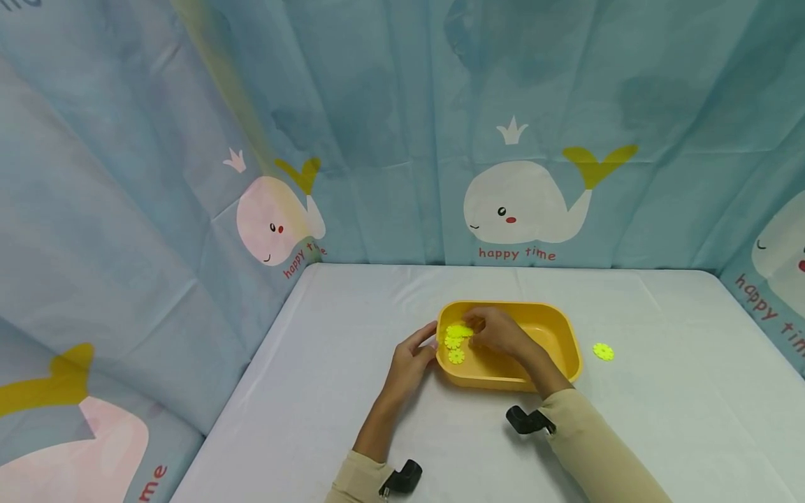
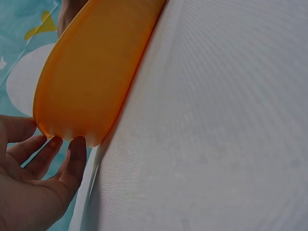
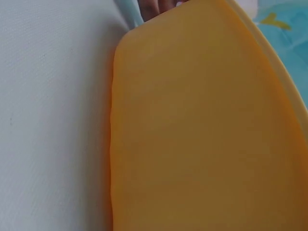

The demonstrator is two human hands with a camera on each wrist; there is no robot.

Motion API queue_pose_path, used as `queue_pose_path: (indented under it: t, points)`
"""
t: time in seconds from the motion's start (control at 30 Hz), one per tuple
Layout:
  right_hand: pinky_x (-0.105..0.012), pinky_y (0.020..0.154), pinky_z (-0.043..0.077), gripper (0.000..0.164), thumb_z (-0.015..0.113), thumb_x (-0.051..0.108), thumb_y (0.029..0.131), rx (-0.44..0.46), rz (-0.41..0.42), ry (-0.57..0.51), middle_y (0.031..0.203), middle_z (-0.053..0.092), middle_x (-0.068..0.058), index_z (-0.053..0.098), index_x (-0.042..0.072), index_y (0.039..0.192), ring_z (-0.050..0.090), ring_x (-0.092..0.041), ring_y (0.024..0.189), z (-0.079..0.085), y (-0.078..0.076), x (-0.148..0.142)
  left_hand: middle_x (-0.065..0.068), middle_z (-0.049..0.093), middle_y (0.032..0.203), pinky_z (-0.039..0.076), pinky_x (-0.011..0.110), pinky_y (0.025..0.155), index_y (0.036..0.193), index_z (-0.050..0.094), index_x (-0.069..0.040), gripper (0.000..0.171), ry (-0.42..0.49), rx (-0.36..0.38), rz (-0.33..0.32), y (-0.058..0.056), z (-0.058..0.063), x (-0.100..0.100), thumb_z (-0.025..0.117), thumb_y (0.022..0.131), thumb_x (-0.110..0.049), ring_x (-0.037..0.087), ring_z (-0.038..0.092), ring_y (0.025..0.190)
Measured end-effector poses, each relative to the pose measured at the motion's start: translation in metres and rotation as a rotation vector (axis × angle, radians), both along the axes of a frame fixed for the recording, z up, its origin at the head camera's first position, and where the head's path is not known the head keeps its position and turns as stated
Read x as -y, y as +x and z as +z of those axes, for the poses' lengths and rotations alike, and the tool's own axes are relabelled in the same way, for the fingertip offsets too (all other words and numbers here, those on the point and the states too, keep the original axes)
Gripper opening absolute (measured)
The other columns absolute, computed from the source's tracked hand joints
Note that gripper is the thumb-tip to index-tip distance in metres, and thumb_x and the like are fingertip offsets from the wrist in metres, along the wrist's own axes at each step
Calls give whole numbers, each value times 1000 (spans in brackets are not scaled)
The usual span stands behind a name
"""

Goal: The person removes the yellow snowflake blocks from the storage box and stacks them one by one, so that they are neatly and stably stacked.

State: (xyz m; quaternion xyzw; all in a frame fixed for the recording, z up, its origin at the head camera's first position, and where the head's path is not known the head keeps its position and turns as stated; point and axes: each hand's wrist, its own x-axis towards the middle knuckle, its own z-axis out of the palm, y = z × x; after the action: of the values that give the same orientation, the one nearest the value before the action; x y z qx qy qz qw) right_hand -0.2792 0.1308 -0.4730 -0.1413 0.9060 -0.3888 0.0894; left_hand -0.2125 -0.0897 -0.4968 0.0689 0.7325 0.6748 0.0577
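A yellow plastic tray [image 1: 553,328] with rounded corners sits on the white table. Several neon-yellow flower-shaped discs [image 1: 456,356] lie at its left end, some overlapping. My left hand [image 1: 406,367] is at the outside of that end; in the left wrist view its fingertips [image 2: 77,144] rest against the tray's end wall. My right hand [image 1: 501,332] reaches over the near rim into the tray, bent fingers right at the upper discs. I cannot tell whether it pinches one. In the right wrist view the tray's side wall [image 3: 192,120] hides this hand.
One more neon-yellow disc [image 1: 603,351] lies on the white table [image 1: 660,419], to the right of the tray. A blue curtain [image 1: 390,140] with printed whales hangs behind the table and along its sides. Black wrist cameras [image 1: 530,420] are worn at both sleeves.
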Motion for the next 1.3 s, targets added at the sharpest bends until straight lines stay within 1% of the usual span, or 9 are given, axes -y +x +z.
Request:
queue_pose_path:
  t: [0.2,0.37,0.5,0.63,0.7,0.83,1.03,1.17,1.3]
  points:
    - [-47,98,58,40,82,-3,86,-20,10,-3,109,73,-14,72,-4,125,65,-27,99,-2,-2,2,5,52,162,53,31,110,157,53,-14,48,1,-7,-4,-1,-1,0,56,110,-17,28,61,138]
    - [-43,93,59,37,84,-1,86,-28,10,9,102,71,-13,73,-5,121,62,-25,93,-2,-1,4,4,51,162,51,33,114,157,53,-15,47,-10,-15,-7,-1,-2,1,55,110,-17,25,55,144]
    - [-35,83,55,38,84,3,87,-35,23,58,95,67,-10,74,-4,123,58,-23,88,-1,-2,6,4,51,162,49,36,116,157,53,-15,47,-14,-16,-5,-2,-2,1,55,110,-18,25,51,147]
    - [-30,74,49,38,85,6,88,-27,28,90,90,64,-9,73,-4,123,55,-22,83,-2,-2,10,3,51,162,50,35,115,157,53,-15,47,-13,-9,-4,-1,-1,0,55,110,-18,24,51,148]
    - [-29,74,49,39,84,8,89,-21,24,96,91,64,-9,73,-5,124,56,-21,83,-1,-2,11,4,51,162,50,34,115,157,53,-14,47,-8,-11,-5,-1,-1,0,55,110,-17,24,49,149]
    - [-28,75,51,39,85,9,89,-22,19,108,92,66,-9,73,-6,124,56,-21,83,-2,-2,12,4,52,162,51,32,114,157,53,-15,47,-17,-11,-2,-1,0,1,55,110,-17,24,51,148]
    - [-31,79,54,37,84,7,89,-12,15,107,95,68,-10,73,-5,122,57,-22,85,-3,-3,14,6,52,161,51,34,114,157,54,-14,47,-24,-19,3,-1,-1,1,55,110,-17,25,52,147]
    - [-33,82,56,36,84,6,88,3,5,103,97,69,-10,74,-4,121,58,-23,87,-2,-2,14,4,52,161,48,38,117,156,54,-16,47,-20,-13,3,-1,-1,0,56,110,-18,23,49,149]
    - [-33,82,56,37,84,6,88,29,-9,99,97,67,-10,73,-3,122,57,-23,87,0,-2,14,2,52,161,44,41,121,157,54,-17,46,-31,-20,3,0,-1,0,55,110,-20,22,44,153]
